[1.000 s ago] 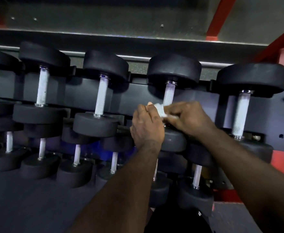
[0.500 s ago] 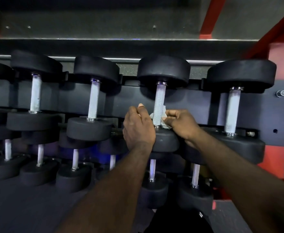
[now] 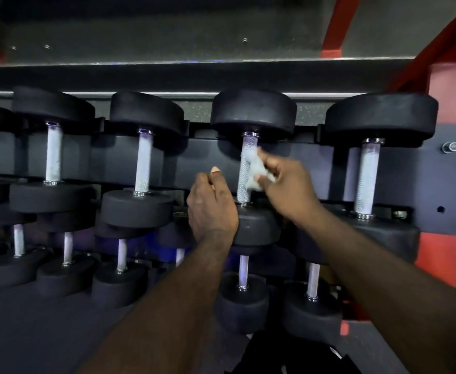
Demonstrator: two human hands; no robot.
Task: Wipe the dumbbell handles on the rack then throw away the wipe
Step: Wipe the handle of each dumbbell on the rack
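Black dumbbells with knurled silver handles lie in two rows on a dark rack (image 3: 289, 168). My right hand (image 3: 286, 184) pinches a crumpled white wipe (image 3: 255, 171) against the right side of one upper-row dumbbell handle (image 3: 245, 157), around its middle. My left hand (image 3: 212, 203) hovers just left of that handle with its fingers curled, thumb up, holding nothing I can see. It is apart from the wipe.
Other upper-row handles stand to the left (image 3: 143, 163) and right (image 3: 368, 176). A lower row of smaller dumbbells (image 3: 243, 300) sits below my forearms. A red frame post (image 3: 445, 147) bounds the rack on the right; a grey wall ledge runs above.
My right hand has carried the wipe up the handle from its lower end to its middle. My left hand has let go of the wipe and drawn slightly left.
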